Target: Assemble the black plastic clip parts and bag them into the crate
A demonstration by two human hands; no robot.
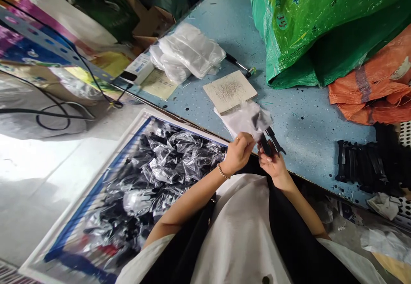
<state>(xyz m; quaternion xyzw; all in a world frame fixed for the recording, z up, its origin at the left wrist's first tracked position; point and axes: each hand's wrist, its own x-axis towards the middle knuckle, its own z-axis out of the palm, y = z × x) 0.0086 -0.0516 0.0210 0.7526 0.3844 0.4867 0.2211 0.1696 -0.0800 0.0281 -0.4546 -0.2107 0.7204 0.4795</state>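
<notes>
At the table's front edge, my left hand (239,150) pinches the edge of a clear plastic bag (248,119). A dark shape shows through the bag's film. My right hand (272,160), just beside it, is closed around a black plastic part (266,145) that points toward the bag's mouth. A second slim black piece (275,140) sticks out past the right fingers; whether the two are joined I cannot tell. Beyond the bag lies a pale square block (230,91) with a speckled top. Part of the bag rests against its near side.
Left of me a white-rimmed crate (80,181) holds many bagged black parts (173,159). Folded plastic bags (192,52), a small white box (139,69) and a hammer-like tool (239,64) lie farther back. A green sack (308,31), an orange sack (372,78) and black parts (361,164) occupy the right.
</notes>
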